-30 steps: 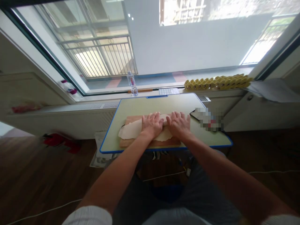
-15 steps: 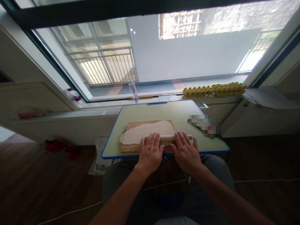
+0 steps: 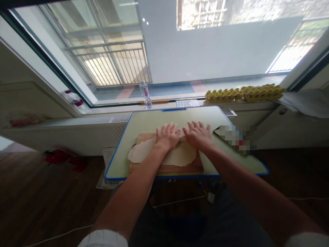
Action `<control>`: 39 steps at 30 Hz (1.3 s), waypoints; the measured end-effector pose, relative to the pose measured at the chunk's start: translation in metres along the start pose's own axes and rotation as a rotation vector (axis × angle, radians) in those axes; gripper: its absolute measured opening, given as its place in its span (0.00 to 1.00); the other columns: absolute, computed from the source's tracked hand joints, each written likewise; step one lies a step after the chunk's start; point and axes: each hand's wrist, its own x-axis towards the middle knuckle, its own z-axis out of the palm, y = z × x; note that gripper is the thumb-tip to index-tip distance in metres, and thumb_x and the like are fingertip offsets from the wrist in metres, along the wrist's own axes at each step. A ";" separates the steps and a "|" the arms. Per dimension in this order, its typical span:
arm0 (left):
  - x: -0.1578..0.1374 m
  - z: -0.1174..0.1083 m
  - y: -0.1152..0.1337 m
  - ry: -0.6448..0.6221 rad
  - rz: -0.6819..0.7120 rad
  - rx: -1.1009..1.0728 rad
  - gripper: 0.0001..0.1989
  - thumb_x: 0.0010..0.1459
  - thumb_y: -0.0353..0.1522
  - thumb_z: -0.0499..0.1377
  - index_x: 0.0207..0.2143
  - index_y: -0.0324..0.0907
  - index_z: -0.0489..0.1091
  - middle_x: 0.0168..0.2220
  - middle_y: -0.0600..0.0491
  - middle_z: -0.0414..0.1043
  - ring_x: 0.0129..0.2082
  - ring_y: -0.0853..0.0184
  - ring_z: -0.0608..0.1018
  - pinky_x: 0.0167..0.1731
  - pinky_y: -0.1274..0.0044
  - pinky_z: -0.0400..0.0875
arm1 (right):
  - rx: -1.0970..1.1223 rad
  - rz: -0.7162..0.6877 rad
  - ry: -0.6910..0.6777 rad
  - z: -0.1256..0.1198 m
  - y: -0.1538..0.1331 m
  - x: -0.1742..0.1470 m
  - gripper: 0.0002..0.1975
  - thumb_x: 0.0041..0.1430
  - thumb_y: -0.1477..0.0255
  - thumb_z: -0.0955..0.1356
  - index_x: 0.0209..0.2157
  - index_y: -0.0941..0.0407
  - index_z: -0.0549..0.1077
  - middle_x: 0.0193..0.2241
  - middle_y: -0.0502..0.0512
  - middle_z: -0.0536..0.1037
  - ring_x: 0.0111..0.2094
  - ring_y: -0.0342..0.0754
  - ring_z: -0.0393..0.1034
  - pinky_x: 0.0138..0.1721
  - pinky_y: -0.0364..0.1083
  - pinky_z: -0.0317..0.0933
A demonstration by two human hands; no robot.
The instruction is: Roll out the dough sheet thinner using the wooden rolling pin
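Observation:
A flattened sheet of dough (image 3: 181, 156) lies on a wooden board (image 3: 199, 166), its left end reaching past the board's edge. Across the dough's far side runs a rolling pin (image 3: 182, 137), mostly covered by my hands. My left hand (image 3: 167, 134) rests palm-down over the pin's left part, fingers stretched forward and apart. On its right part lies my right hand (image 3: 197, 133), also flat with fingers spread. Neither hand wraps its fingers round the pin. My left forearm hides part of the dough.
The board sits on a small blue-edged table (image 3: 144, 120). At its right lies a flat dark-edged object, partly pixelated (image 3: 231, 139). On the windowsill stand a clear bottle (image 3: 145, 95) and a yellow scalloped stack (image 3: 244, 93). A second bottle (image 3: 75, 99) is at the left.
Both hands have pushed the rolling pin forward from the dough's near edge to its far side. More of the dough's near part now shows. The view has shifted slightly.

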 end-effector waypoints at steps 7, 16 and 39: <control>0.057 -0.001 -0.013 -0.064 -0.041 -0.068 0.34 0.73 0.49 0.36 0.74 0.51 0.57 0.77 0.47 0.52 0.76 0.52 0.57 0.71 0.45 0.48 | 0.116 0.039 -0.163 0.001 0.002 0.060 0.35 0.73 0.52 0.53 0.72 0.55 0.62 0.73 0.63 0.62 0.70 0.66 0.55 0.67 0.73 0.48; 0.003 0.005 0.001 0.061 -0.004 0.010 0.33 0.74 0.49 0.38 0.72 0.49 0.62 0.75 0.48 0.57 0.74 0.52 0.60 0.72 0.47 0.48 | 0.003 -0.018 0.004 0.001 0.000 0.004 0.32 0.74 0.56 0.55 0.70 0.58 0.66 0.69 0.64 0.68 0.67 0.66 0.60 0.67 0.70 0.49; -0.136 -0.015 -0.034 0.291 0.086 -0.062 0.12 0.69 0.35 0.57 0.53 0.49 0.73 0.54 0.48 0.77 0.57 0.54 0.75 0.72 0.54 0.52 | 0.219 -0.416 0.091 -0.021 0.006 -0.088 0.11 0.65 0.64 0.72 0.48 0.52 0.78 0.55 0.59 0.79 0.60 0.56 0.67 0.63 0.55 0.56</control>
